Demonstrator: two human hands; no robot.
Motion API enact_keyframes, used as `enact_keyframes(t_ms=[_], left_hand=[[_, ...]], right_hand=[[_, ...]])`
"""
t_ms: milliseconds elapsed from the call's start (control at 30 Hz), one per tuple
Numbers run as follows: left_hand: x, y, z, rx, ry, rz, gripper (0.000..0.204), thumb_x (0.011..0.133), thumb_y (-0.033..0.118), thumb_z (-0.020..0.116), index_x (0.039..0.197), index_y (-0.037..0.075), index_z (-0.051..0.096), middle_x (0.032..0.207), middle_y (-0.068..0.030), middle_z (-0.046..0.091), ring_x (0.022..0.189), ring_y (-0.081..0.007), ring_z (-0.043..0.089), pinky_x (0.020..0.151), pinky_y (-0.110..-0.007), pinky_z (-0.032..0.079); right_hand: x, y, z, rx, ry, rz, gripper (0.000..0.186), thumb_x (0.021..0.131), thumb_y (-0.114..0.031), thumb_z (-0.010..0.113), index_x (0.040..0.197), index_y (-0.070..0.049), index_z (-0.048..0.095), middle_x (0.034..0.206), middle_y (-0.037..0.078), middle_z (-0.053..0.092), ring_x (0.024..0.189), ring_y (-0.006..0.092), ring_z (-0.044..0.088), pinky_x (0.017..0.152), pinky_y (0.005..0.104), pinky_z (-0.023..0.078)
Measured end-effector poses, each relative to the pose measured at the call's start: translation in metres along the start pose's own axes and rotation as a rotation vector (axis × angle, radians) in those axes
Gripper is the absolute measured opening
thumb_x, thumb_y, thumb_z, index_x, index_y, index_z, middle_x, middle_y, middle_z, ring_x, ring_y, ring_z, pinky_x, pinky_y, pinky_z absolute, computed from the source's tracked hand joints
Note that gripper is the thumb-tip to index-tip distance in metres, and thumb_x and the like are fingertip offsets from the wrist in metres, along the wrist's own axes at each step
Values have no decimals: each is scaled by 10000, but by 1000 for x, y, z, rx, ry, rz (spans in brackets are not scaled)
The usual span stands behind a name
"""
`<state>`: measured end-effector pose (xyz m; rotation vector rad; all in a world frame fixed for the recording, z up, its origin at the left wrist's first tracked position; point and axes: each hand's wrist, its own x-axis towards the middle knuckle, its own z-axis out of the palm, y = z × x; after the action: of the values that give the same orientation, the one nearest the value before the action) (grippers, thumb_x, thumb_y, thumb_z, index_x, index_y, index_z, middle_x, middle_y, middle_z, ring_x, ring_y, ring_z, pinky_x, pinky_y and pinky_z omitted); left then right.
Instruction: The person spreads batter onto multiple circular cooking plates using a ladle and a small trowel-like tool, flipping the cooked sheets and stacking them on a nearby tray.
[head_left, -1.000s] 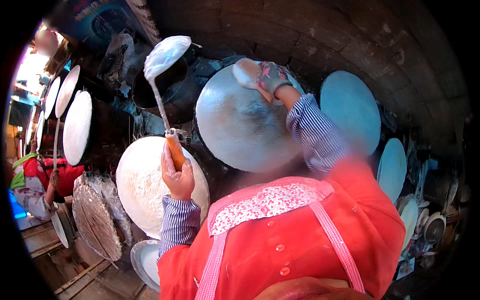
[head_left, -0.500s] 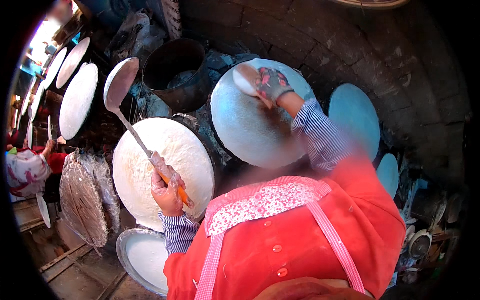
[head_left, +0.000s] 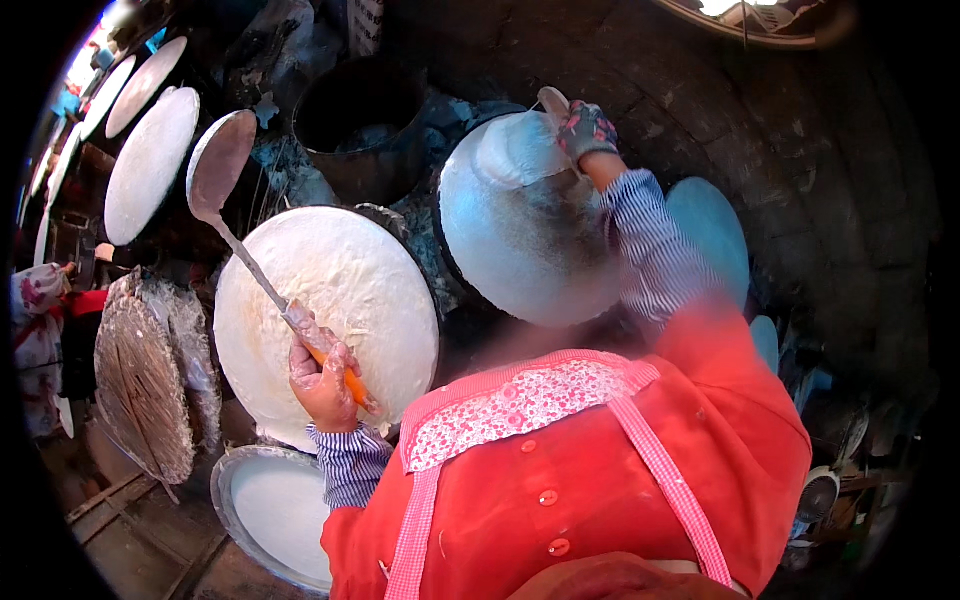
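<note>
The left hand (head_left: 325, 388) is closed around the orange handle of a ladle (head_left: 222, 160), whose bowl tips out to the far left above a dark gap. The ladle looks stiff and probably bowl-heavy; the pale, wet-looking coating on its shaft could be slippery, so the orange grip is the surest hold. The right hand (head_left: 587, 135), in a patterned glove, clasps a rounded tool (head_left: 553, 102) at the far edge of a round plate (head_left: 530, 255). The plate's pale film appears thin, soft and easily torn, thicker at the far left.

Just left of it, near the left hand, lies a white-coated disc (head_left: 300, 270); nearer stands a basin (head_left: 226, 500) of white liquid. A dark pot (head_left: 365, 175) sits beyond, and another disc (head_left: 712, 230) to the right. A far strip (head_left: 366, 25) bears marks, perhaps writing, too small to read.
</note>
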<state>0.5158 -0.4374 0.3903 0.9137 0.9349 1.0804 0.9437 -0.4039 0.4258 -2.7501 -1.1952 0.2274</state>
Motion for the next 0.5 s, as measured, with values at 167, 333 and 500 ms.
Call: enact_keyframes(t_ms=[167, 333, 500], left_hand=[[-8, 2, -10, 18, 60, -14, 520, 757, -28, 547, 1251, -30, 386, 857, -49, 509, 601, -93, 491, 500, -215, 439], [-8, -5, -19, 18, 67, -18, 507, 781, -4, 552, 1258, -14, 381, 856, -44, 506, 589, -86, 486, 479, -217, 429], [-11, -10, -24, 28, 53, 5, 496, 791, 14, 551, 1257, -4, 385, 854, -40, 504, 588, -82, 483, 478, -215, 426]], right_hand=[[8, -17, 26, -50, -41, -139, 279, 811, -251, 530, 1017, -83, 615, 986, 164, 619, 941, 304, 597, 795, 374, 474], [-59, -22, 41, -26, -85, -368, 280, 840, -280, 485, 993, -89, 622, 973, 166, 608, 883, 299, 598, 779, 387, 471], [-93, -20, 11, -47, -131, -460, 288, 827, -285, 511, 1011, -76, 586, 984, 157, 569, 929, 308, 558, 789, 395, 449]])
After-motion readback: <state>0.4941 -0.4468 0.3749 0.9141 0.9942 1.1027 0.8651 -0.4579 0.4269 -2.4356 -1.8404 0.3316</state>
